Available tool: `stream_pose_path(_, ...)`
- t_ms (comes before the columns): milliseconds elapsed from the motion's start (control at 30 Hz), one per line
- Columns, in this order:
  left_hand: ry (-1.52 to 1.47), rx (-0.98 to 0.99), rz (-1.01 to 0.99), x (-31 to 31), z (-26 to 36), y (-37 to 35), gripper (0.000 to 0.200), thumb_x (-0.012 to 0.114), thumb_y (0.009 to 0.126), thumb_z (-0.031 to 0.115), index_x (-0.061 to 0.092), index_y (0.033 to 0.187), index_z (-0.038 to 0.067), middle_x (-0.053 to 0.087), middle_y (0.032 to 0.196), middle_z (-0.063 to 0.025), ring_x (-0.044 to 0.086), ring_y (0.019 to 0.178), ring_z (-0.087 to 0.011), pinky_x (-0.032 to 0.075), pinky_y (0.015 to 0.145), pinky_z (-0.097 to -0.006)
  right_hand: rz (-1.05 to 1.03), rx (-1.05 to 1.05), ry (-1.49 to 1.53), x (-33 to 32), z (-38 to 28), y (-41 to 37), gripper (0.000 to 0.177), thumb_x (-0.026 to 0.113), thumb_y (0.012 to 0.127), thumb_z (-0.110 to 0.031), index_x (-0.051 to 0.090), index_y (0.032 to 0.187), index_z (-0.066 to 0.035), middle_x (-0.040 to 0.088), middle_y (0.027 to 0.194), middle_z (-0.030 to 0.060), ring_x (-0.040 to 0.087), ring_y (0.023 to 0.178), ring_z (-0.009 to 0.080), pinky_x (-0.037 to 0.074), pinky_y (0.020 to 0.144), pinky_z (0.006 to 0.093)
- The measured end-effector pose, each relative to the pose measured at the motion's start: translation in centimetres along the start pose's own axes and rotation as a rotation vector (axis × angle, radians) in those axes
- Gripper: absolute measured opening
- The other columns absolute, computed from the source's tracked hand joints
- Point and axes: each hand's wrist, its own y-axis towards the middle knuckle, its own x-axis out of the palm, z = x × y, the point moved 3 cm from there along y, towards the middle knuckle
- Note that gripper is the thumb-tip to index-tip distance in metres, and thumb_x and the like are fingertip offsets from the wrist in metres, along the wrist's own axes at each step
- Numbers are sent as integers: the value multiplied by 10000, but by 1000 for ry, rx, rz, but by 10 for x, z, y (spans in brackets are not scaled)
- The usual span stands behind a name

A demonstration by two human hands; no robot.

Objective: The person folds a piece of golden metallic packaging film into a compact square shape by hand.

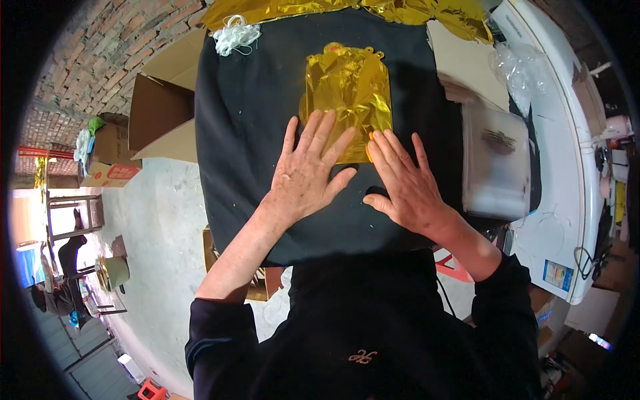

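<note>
both hands, left hand (308, 172) & right hand (404, 184), spread flat pressing the gold foil balloon (348, 95) on the black surface (247, 120), stack of clear bags (496, 163) nearby

No legible text is recorded: a blue label (557, 275) on the white appliance (567, 133), red print on a cardboard box (113, 175) and an emblem (362, 357) embroidered on the black garment (400, 313) are all too small to be read.
</note>
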Motion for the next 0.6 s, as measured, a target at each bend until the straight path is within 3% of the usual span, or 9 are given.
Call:
stream_pose_path(167, 3, -6, -1, 1, -1, 0, 676, 434, 1093, 585, 399, 1658, 215, 323, 1715, -182, 222, 1626, -339, 111, 1320, -585, 18, -2, 27, -2, 1, 1, 874, 734, 925, -505, 467, 1542, 54, 390, 1650, 200, 281, 1594, 320, 135, 1288, 637)
stream_pose_path(267, -13, -19, 28, 0, -1, 0, 686, 437, 1094, 571, 393, 1657, 182, 336, 1704, -183, 231, 1619, -341, 113, 1316, -590, 5, -23, 80, -2, 7, 2, 803, 659, 995, -438, 422, 1564, 77, 387, 1652, 250, 265, 1604, 360, 99, 1299, 599)
stream_pose_path(367, -51, -31, 107, 2, -1, -1, 701, 497, 1081, 533, 398, 1647, 132, 395, 1664, -191, 284, 1592, -360, 154, 1301, -606, 143, -23, 13, -14, 10, 12, 711, 713, 980, -368, 499, 1501, 66, 466, 1583, 229, 377, 1534, 356, 254, 1256, 576)
stream_pose_path(467, -92, -91, 55, -1, -1, 0, 716, 408, 1117, 559, 318, 1682, 128, 269, 1736, -188, 166, 1641, -344, 85, 1325, -575, 328, 37, 116, -17, 31, 28, 622, 722, 970, -233, 516, 1464, 83, 540, 1492, 225, 502, 1413, 381, 365, 1178, 526)
stream_pose_path(500, -96, -117, 103, -2, -3, 1, 725, 437, 1112, 542, 316, 1677, 105, 294, 1720, -198, 204, 1624, -353, 129, 1315, -561, 460, 19, 91, -17, 38, 36, 532, 729, 951, -153, 558, 1394, 87, 619, 1339, 226, 589, 1260, 406, 457, 1070, 495)
stream_pose_path(600, -181, -220, 203, -9, -12, 6, 756, 529, 1092, 490, 321, 1657, 35, 378, 1655, -223, 329, 1548, -375, 260, 1261, -518, 420, 212, 163, 0, 76, 62, 385, 738, 949, -160, 643, 1260, 46, 684, 1175, 228, 647, 1140, 418, 520, 974, 498)
